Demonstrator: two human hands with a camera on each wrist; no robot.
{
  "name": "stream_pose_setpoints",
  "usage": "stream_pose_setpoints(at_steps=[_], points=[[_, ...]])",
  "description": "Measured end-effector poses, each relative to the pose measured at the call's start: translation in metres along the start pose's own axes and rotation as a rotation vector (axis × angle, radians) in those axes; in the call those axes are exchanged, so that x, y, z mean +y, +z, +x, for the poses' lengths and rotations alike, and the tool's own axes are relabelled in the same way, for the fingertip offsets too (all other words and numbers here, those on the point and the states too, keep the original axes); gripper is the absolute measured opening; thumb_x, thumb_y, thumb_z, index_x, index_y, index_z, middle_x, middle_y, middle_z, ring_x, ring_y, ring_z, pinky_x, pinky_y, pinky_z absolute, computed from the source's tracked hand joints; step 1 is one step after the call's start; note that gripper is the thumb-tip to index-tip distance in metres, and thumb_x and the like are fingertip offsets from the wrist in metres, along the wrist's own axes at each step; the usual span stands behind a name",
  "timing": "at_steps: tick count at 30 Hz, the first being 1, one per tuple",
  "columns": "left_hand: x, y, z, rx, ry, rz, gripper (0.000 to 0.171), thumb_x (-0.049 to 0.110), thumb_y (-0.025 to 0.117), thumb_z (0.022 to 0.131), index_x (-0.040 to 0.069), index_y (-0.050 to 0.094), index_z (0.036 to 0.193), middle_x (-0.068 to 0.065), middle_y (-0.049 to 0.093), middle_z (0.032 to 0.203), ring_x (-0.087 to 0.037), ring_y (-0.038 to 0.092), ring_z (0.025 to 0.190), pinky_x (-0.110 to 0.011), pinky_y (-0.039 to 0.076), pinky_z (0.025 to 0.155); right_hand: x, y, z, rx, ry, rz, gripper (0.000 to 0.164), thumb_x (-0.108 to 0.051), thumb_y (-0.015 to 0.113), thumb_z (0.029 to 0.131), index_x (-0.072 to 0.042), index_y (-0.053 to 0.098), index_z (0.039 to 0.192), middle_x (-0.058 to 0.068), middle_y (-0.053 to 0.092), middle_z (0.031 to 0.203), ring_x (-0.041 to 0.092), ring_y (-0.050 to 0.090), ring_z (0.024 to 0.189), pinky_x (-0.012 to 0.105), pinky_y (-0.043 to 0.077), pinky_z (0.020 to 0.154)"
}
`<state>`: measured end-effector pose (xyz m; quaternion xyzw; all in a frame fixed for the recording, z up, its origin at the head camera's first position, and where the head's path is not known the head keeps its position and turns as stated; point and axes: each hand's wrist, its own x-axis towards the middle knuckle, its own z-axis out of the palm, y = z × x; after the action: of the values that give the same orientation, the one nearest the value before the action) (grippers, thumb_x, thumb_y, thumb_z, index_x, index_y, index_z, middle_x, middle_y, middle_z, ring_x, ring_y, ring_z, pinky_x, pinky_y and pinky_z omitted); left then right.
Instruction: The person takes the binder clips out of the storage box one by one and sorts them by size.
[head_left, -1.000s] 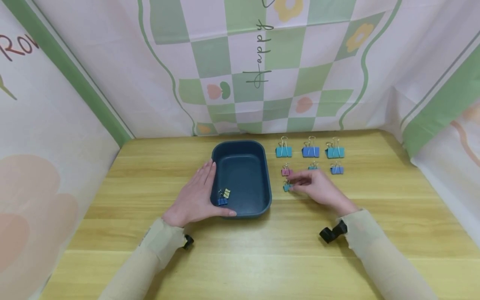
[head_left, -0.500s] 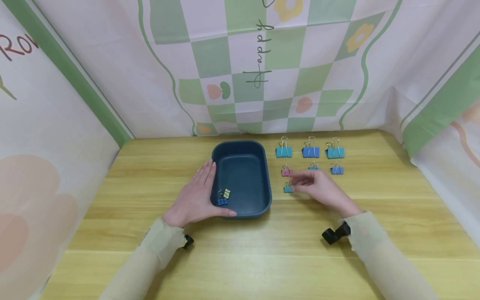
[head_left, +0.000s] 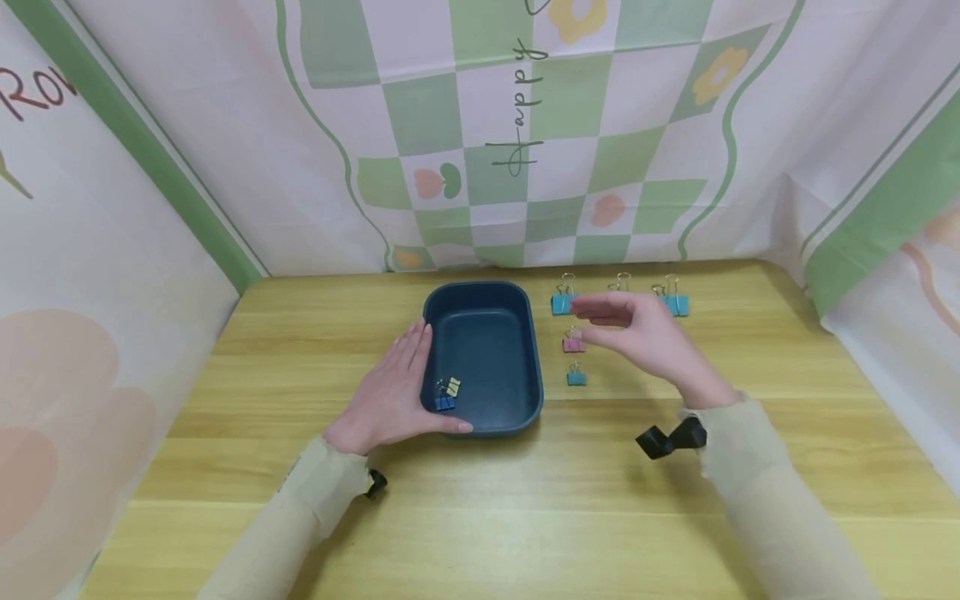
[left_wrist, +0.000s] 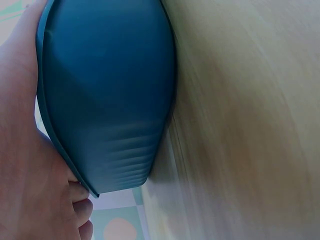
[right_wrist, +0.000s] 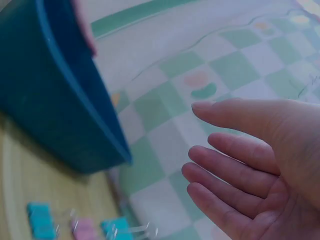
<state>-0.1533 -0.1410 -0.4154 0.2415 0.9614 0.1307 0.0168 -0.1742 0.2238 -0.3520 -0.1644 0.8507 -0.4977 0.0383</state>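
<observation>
My left hand (head_left: 390,392) rests along the left side of a dark blue rectangular tray (head_left: 537,367), its fingers straight by the wall and its thumb across the near rim. Inside the tray lie a blue binder clip (head_left: 446,403) and a yellow binder clip (head_left: 453,387). My right hand (head_left: 637,333) hovers over the clips right of the tray, fingers apart and holding nothing; the right wrist view shows its bare palm. Just left of it stand a pink binder clip (head_left: 573,343) and a small teal binder clip (head_left: 576,378). The hand hides other clips behind it.
Along the back stand larger binder clips: a teal clip (head_left: 562,304) at left and another teal clip (head_left: 677,306) at right, with one between them mostly covered. A patterned curtain (head_left: 495,125) rises behind the wooden table (head_left: 510,517).
My right hand has let go of the small teal clip, which now stands upright in front of the pink one, and has lifted up and back. My left hand and the tray stay still.
</observation>
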Motion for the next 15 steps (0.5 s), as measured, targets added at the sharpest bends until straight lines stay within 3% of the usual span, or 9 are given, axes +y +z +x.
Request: stream_pose_setpoints(at_steps=[5,15], points=[[0.000,-0.001,0.000,-0.004,0.002,0.009,0.149,0.102,0.047,0.062,0.001,0.004,0.162,-0.014,0.000,0.169,-0.021,-0.001,0.154,-0.037,0.009,0.123,-0.020,0.012,0.008,-0.041,0.031,0.066,0.052,-0.028,0.081,0.091,-0.007,0.065,0.136,0.008,0.066,0.134,0.024,0.060,0.124,0.030,0.057,0.089],[-0.001,-0.002,0.001,-0.020,0.011,0.008,0.150,0.103,0.046,0.061,0.001,0.003,0.162,-0.014,0.000,0.169,-0.023,0.001,0.155,-0.039,0.010,0.123,-0.039,0.059,0.029,-0.140,-0.108,0.050,0.046,-0.026,0.084,0.088,-0.012,0.071,0.130,0.004,0.069,0.128,0.022,0.065,0.117,0.045,0.053,0.098]])
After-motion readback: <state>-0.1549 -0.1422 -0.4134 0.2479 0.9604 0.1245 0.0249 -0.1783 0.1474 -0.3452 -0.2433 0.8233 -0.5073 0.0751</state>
